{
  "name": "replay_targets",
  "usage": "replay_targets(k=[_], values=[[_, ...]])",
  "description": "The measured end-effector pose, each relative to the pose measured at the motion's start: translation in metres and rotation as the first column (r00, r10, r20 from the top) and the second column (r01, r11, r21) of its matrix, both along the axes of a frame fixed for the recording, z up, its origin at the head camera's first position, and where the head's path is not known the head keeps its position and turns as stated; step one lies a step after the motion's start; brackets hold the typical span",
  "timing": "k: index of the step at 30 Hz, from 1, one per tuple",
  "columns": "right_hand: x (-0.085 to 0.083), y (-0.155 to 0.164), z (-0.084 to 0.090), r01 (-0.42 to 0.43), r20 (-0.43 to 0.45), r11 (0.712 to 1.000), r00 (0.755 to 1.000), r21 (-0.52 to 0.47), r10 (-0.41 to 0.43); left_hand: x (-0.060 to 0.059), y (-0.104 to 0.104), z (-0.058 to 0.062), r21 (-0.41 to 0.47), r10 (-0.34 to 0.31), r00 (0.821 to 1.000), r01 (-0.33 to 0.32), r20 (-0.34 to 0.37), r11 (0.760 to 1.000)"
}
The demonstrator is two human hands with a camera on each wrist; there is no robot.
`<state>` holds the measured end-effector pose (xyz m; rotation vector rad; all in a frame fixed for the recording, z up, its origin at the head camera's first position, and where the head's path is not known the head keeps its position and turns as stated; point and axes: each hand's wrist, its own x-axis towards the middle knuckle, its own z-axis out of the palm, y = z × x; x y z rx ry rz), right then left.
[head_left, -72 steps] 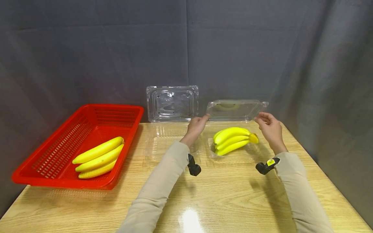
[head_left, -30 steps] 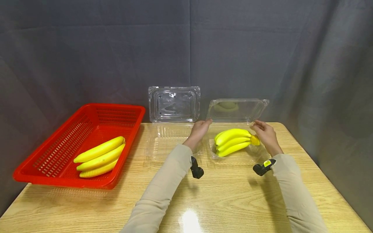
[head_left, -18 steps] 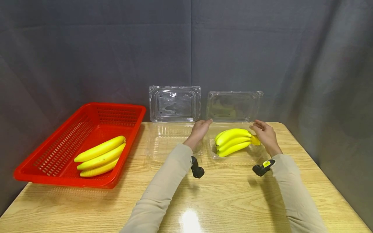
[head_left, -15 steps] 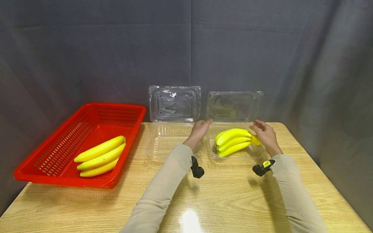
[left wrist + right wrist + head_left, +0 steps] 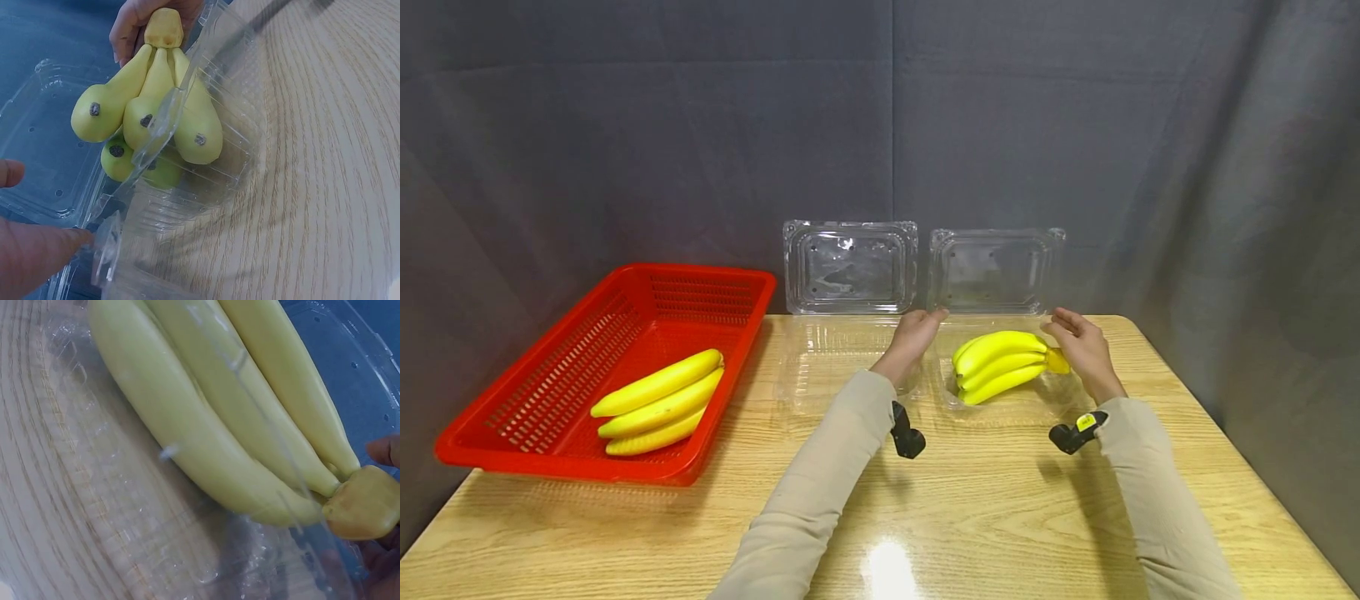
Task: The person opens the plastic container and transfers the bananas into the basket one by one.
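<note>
On the table's right side, a clear plastic clamshell (image 5: pixel 1000 417) holds a banana bunch (image 5: pixel 1003 362), its stem pointing right. The clamshell's lid (image 5: pixel 996 271) stands upright behind it near the curtain. My left hand (image 5: pixel 912 340) is at the back left corner; in the left wrist view the thumb (image 5: pixel 47 250) touches the rim, apart from the fingertip. My right hand (image 5: pixel 1086 350) is at the back right corner beside the stem, fingers loosely bent; the bunch partly hides it in the right wrist view.
A second clear clamshell (image 5: pixel 842 367) stands to the left, its lid (image 5: pixel 850 268) raised. Farther left is a red basket (image 5: pixel 497 467) with several bananas (image 5: pixel 658 408) in it. Grey curtains hang behind and beside the wooden table (image 5: pixel 985 517).
The right clamshell's lid has swung back from a forward tilt to upright. Both hands let go of it, moved slightly down to the back corners, then stayed there.
</note>
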<state>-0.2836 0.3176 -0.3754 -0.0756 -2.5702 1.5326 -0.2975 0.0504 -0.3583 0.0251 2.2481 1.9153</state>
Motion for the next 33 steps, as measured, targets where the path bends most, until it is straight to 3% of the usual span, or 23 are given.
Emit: replay_targets(k=[17, 24, 33], values=[[-0.0019, 0.0033, -0.0009, -0.043, 0.018, 0.999, 0.999, -0.01, 0.043, 0.0001, 0.0016, 0.0005, -0.008, -0.006, 1.0, 0.006, -0.016, 1.0], [-0.0004, 0.0033, 0.0012, -0.109, 0.048, 0.994, 0.993, -0.007, 0.11, -0.0026, 0.0042, -0.0007, 0.03, 0.002, 1.0, -0.002, -0.003, 1.0], [0.0017, 0.0031, 0.0018, -0.126, 0.062, 0.992, 0.99, -0.023, 0.127, -0.0017, 0.0048, 0.0005, 0.033, -0.006, 1.0, 0.006, 0.014, 0.999]])
